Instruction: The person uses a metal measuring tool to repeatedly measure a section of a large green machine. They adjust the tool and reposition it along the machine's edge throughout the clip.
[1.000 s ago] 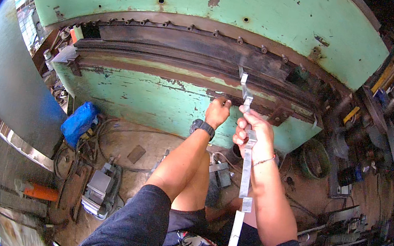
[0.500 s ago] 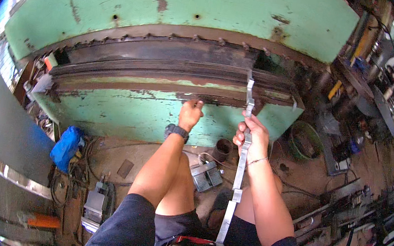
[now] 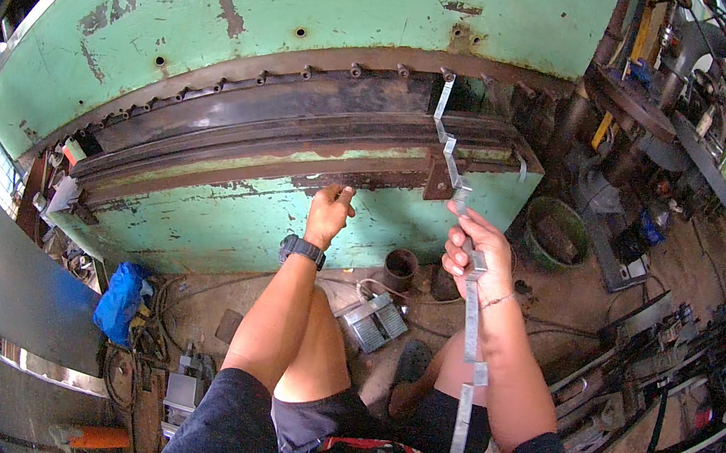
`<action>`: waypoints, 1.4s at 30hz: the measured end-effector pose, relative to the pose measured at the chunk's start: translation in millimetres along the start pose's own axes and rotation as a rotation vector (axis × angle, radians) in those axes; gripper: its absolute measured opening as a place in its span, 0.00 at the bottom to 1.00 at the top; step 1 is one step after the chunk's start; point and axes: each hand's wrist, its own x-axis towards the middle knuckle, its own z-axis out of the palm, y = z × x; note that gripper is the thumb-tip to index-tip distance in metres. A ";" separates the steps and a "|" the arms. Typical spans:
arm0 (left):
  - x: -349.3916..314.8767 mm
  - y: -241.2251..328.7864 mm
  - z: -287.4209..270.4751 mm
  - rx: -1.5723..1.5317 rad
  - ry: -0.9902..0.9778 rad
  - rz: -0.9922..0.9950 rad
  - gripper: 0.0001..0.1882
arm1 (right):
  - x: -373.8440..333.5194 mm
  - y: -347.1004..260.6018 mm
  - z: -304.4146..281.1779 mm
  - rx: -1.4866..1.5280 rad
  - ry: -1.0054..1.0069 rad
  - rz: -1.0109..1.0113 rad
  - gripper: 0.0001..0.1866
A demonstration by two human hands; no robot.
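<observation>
My right hand (image 3: 480, 253) is closed around a long, thin metal strip (image 3: 474, 319) bent into a zigzag of steps. The strip's far end rises in front of the dark bed of a large green press brake (image 3: 180, 221), and its near end hangs down by my shirt. My left hand (image 3: 328, 215), with a dark watch on its wrist, is held in front of the machine's lower green panel. Its fingers are curled in, and nothing shows sticking out of them; the palm is hidden.
A grey foot pedal (image 3: 374, 322) and a rusty round can (image 3: 399, 270) stand on the floor before the machine. To the right are a green tub (image 3: 556, 235) and piled metal bars (image 3: 636, 382). A blue bag (image 3: 121, 303) lies left, beside a large grey sheet (image 3: 12, 245).
The view has shifted to the right. The strip's far end now reaches up to the bolts of the upper beam in view, and its lower part hangs farther right. My right hand keeps its grip.
</observation>
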 end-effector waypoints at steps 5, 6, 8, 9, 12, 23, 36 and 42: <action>0.9 -3.5 3.5 -0.014 -0.028 -0.010 0.18 | -11.0 -19.9 -6.8 0.054 -0.036 0.076 0.17; 2.1 -3.6 4.5 -0.005 -0.034 -0.007 0.18 | -13.8 -28.8 -4.8 0.002 -0.028 0.098 0.16; -0.1 -5.6 1.0 0.018 -0.034 -0.008 0.17 | -16.7 -46.0 3.2 -0.065 0.003 0.092 0.17; -1.3 -3.8 4.9 0.008 -0.042 -0.009 0.17 | -17.3 -60.7 -4.4 -0.091 -0.019 0.097 0.15; -4.4 -1.1 2.7 0.008 -0.032 -0.013 0.17 | -21.8 -82.4 -8.5 -0.186 0.003 0.085 0.16; -8.3 0.2 11.7 -0.028 -0.052 -0.002 0.18 | -52.4 -64.1 -13.1 -0.120 -0.001 0.105 0.20; 5.9 43.0 24.7 -0.896 -0.463 -0.358 0.36 | -66.8 13.5 -28.4 0.479 -0.264 0.381 0.27; 17.8 19.2 22.8 -1.207 -0.324 -0.155 0.14 | -65.5 63.8 -27.5 0.622 -0.364 0.405 0.30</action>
